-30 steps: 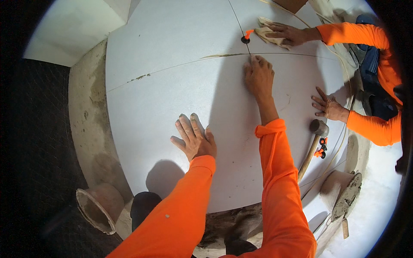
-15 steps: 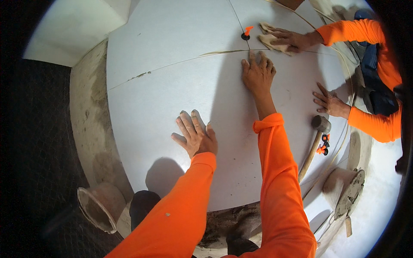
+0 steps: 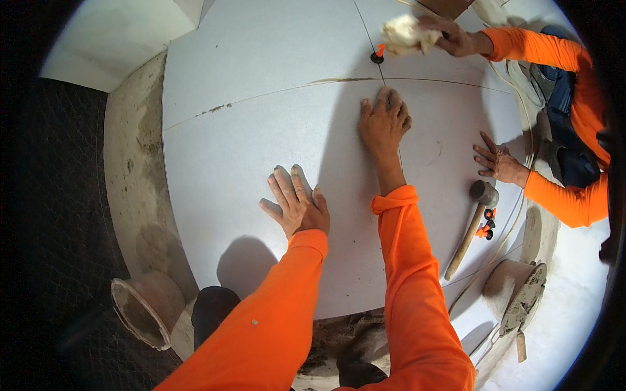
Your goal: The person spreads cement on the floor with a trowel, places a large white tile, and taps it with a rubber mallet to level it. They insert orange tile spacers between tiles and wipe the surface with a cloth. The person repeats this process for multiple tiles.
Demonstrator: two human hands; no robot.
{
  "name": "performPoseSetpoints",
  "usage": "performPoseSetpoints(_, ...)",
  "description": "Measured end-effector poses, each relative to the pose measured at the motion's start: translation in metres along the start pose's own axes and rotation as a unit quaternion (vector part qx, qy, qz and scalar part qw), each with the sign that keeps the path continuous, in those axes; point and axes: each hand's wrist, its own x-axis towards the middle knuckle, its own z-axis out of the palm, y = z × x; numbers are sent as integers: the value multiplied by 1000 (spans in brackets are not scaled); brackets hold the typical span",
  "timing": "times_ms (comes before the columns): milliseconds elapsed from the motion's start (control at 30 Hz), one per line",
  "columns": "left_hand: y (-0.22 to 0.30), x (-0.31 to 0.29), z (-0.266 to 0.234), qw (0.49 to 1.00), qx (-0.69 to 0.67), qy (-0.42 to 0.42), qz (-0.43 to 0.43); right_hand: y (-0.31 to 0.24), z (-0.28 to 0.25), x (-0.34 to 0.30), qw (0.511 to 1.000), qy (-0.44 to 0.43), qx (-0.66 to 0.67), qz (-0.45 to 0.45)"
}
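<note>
My left hand (image 3: 297,203) lies flat with spread fingers on a large pale floor tile (image 3: 254,146). My right hand (image 3: 383,130) rests on the tiles beside a joint, its fingertips just below the crossing of the joint lines; the fingers are bent a little and hold nothing visible. Just beyond them, an orange and black tile leveling clip (image 3: 377,56) stands in the far joint. Right of the clip, a co-worker's hand holds a crumpled yellowish cloth (image 3: 407,34) above the surface. The co-worker's other hand (image 3: 502,166) leans on the tile at the right.
A mallet (image 3: 473,228) with a wooden handle lies at the right, with several orange and black clips (image 3: 487,225) beside it. Mortar-stained buckets stand at lower left (image 3: 153,306) and lower right (image 3: 515,290). A pale cable (image 3: 527,146) runs along the right side. Brown residue marks the left joint.
The co-worker has lifted the cloth off the tile and moved it away from me. My right hand has drawn back slightly toward me and left. My left hand stays in place.
</note>
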Motion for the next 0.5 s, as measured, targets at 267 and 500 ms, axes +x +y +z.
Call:
performPoseSetpoints(267, -4, 1, 6, 999, -6, 39, 17, -72, -14, -46, 981, -19, 107, -159)
performPoseSetpoints(500, -13, 5, 10, 998, -16, -45, 37, -250, -10, -101, 826, -256, 236, -443)
